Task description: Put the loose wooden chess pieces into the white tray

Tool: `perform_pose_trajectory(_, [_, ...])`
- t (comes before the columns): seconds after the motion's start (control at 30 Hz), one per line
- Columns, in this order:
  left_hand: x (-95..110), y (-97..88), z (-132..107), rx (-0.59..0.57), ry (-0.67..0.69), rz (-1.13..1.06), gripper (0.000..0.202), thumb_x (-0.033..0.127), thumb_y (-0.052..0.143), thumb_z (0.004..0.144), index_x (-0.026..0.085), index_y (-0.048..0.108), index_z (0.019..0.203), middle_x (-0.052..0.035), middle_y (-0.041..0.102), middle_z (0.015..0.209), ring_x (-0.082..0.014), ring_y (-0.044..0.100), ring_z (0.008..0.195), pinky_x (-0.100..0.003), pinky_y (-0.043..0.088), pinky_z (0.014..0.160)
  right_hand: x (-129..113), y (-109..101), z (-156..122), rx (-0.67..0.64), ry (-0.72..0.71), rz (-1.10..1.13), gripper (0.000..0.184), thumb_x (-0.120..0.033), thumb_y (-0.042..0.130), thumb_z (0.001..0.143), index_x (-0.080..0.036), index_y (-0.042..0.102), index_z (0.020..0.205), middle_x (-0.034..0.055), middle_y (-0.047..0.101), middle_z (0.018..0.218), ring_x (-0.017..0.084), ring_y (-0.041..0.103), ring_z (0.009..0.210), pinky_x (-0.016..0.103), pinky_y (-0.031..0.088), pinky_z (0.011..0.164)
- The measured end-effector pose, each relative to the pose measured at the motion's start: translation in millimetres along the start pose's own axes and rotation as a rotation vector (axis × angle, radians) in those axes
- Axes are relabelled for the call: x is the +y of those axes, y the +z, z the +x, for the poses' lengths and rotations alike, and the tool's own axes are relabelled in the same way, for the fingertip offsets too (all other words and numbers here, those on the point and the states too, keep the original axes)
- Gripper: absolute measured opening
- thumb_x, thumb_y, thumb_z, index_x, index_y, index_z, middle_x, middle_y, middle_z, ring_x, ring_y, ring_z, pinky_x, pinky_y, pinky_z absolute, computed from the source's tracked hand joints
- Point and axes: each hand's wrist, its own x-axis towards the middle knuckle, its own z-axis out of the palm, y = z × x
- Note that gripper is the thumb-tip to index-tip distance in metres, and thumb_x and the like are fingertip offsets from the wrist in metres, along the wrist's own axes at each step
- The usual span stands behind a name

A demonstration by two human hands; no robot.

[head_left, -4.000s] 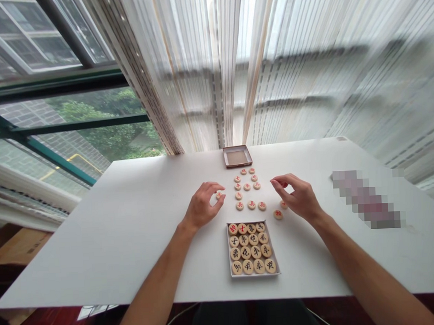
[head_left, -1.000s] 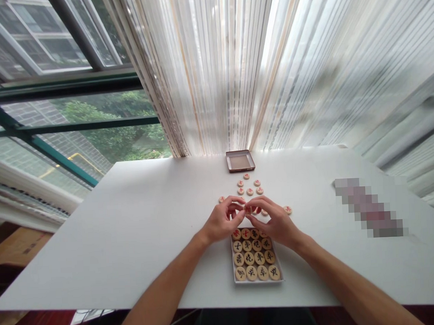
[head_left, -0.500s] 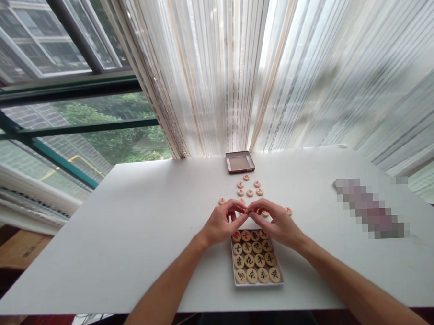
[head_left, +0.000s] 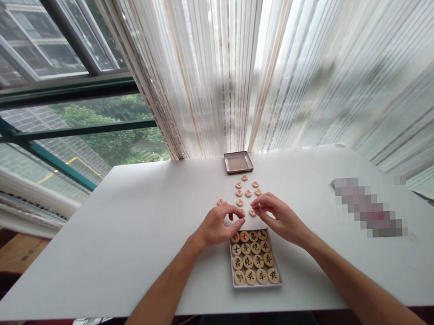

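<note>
My left hand [head_left: 219, 223] hovers just beyond the box, its thumb and index fingertip nearly together in a pinch. Whether a piece sits inside that pinch is hidden. A round wooden xiangqi piece with a red character [head_left: 242, 212] shows right behind its index fingertip. At the right, my right hand [head_left: 280, 216] has its curled fingertips at another red-marked xiangqi piece [head_left: 252, 212]. Nearer to me, a white open box [head_left: 258, 285] holds rows of xiangqi pieces, mostly with black characters. Two red ones [head_left: 244, 236] lie in its far row.
Several red-marked xiangqi pieces [head_left: 248, 193] are scattered beyond my hands, one piece [head_left: 220, 201] off to the left. The shallow box lid [head_left: 238, 162] lies near the table's far edge. A blurred-out long object [head_left: 370, 207] rests at the right of the white table [head_left: 134, 242].
My hands have separated after meeting fingertip to fingertip around a small piece. The right hand shifted slightly right, uncovering pieces between them. The boxed pieces look the same.
</note>
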Motion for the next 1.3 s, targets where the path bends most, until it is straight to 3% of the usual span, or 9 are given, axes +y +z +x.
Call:
perform_pose_trajectory(0.2, [5,-2.2,-2,-0.113,0.014,-0.020,0.018,0.030,0.071,0.083,0.021,0.072,0.099,-0.0049,0.073,0.096,-0.0158,0.061,0.079,-0.029,0.051,0.077,-1,1,-2,-0.043,0.020,0.062,0.005,-0.029,0.060,0.095,-0.024,0.062,0.097,0.0043,0.057,0.098,0.018,0.063,0.089,0.034,0.058,0.081])
perform_pose_trajectory(0.5, [4,-3.1,-3,-0.285,-0.107,-0.057,0.021,0.030,0.070,0.082,0.019,0.071,0.100,-0.0007,0.068,0.085,-0.0099,0.053,0.067,-0.021,0.046,0.061,2,0,-2,-0.096,0.085,0.103,0.013,-0.026,0.062,0.093,-0.024,0.059,0.106,0.0040,0.060,0.098,0.018,0.063,0.088,0.035,0.056,0.083])
perform_pose_trajectory(0.8, [3,-4.5,-2,-0.310,-0.145,-0.067,0.019,0.027,0.070,0.081,0.019,0.072,0.098,0.0001,0.065,0.081,-0.0099,0.052,0.067,-0.020,0.044,0.060,0,-5,-3,-0.141,0.084,0.162,0.004,-0.026,0.063,0.093,-0.022,0.063,0.094,0.0039,0.058,0.100,0.018,0.063,0.095,0.034,0.057,0.085])
perform_pose_trajectory(1.07, [4,-4.6,-2,-0.304,-0.138,-0.073,0.019,0.025,0.069,0.081,0.018,0.072,0.098,0.0000,0.066,0.082,-0.0099,0.052,0.067,-0.020,0.044,0.061,0,-7,-4,-0.205,0.180,0.183,0.012,-0.032,0.065,0.092,-0.021,0.062,0.095,0.0032,0.064,0.096,0.017,0.066,0.088,0.034,0.057,0.082])
perform_pose_trajectory(1.3, [2,-3.9,-2,-0.304,-0.132,-0.071,0.019,0.026,0.068,0.082,0.019,0.072,0.099,0.0006,0.065,0.082,-0.0097,0.052,0.067,-0.020,0.043,0.060,-11,-9,-2,-0.279,0.163,0.087,0.018,-0.037,0.066,0.091,-0.020,0.069,0.093,0.0038,0.069,0.091,0.016,0.064,0.079,0.029,0.054,0.073])
